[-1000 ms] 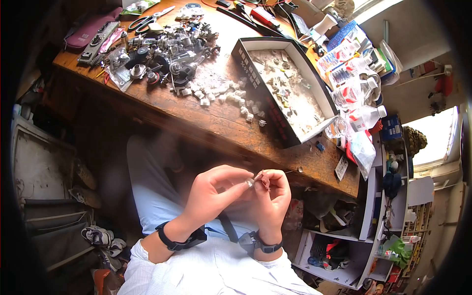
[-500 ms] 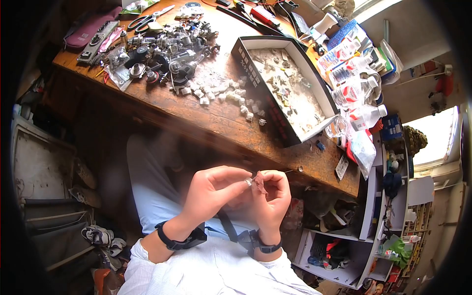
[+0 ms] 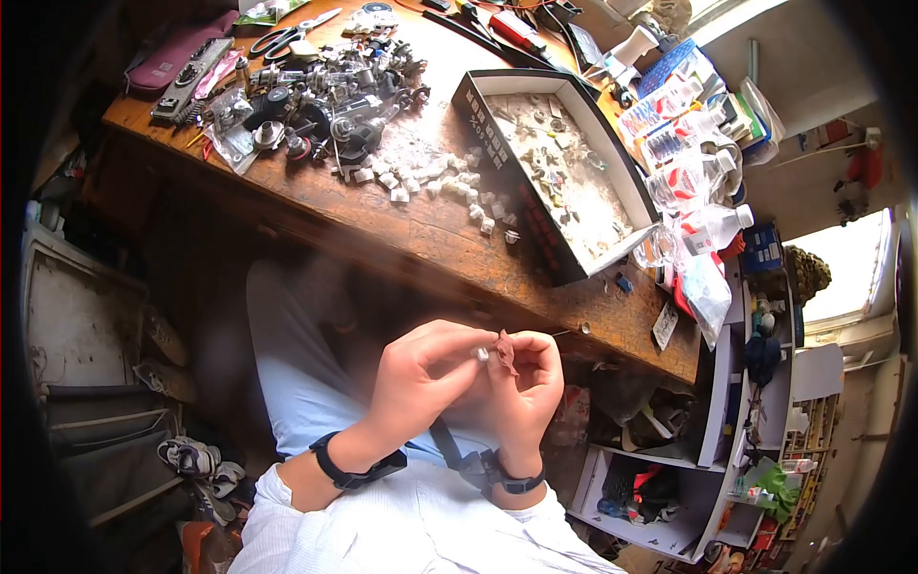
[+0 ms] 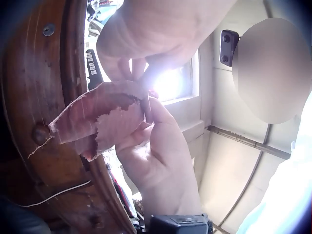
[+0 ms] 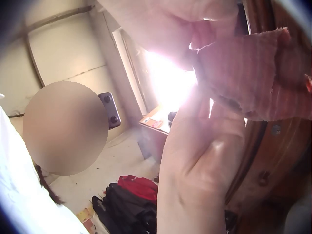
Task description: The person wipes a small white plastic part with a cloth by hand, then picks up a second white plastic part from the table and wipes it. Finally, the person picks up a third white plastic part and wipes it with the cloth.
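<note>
In the head view, my left hand (image 3: 421, 371) pinches a small whitish piece (image 3: 482, 354) between thumb and forefinger, over my lap. My right hand (image 3: 528, 387) pinches a frayed reddish-brown scrap (image 3: 505, 352) right beside that piece. The left wrist view shows the scrap (image 4: 97, 119) folded, with ragged edges, a paler torn face and a loose thread. Faint stripes run across the scrap (image 5: 248, 73) in the right wrist view. Fingertips of both hands meet at its folded end, and the small piece is hidden there in both wrist views.
A wooden table (image 3: 421, 239) lies ahead of the hands. On it are small white parts (image 3: 411, 182), a heap of dark and metallic bulb-like parts (image 3: 335, 105), and an open black box (image 3: 492, 153) of debris. Plastic bottles (image 3: 708, 230) line the right side.
The reddish-brown scrap has shifted slightly left and now stands more upright. My left wrist has moved a little right, and more of the whitish piece shows at the fingertips.
</note>
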`<state>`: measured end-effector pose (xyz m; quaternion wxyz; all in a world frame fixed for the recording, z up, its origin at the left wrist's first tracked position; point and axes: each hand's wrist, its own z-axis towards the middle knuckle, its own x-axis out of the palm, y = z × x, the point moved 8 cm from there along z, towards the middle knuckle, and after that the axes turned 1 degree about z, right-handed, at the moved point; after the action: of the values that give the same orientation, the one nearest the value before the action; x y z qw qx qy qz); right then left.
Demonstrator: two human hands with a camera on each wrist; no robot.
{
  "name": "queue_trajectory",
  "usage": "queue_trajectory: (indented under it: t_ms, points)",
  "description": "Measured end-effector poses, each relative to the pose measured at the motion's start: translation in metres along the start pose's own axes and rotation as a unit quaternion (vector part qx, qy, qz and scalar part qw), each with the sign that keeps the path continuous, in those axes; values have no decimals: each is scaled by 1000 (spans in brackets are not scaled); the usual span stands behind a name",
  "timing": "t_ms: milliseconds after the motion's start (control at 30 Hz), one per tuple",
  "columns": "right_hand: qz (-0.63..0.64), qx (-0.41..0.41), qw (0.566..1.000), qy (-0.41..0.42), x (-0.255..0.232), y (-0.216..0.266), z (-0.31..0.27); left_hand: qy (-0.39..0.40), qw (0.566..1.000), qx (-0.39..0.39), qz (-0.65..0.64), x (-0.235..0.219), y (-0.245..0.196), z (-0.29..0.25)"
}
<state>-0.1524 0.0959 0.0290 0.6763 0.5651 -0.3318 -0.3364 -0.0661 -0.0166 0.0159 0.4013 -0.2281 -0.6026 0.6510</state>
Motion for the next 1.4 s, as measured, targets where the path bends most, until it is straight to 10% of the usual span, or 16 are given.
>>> queue_trajectory:
  t_ms: [1400]
  points:
    - [5,40,999,-34,-2,-11,5,-15,996,-48,-80,4,23,1]
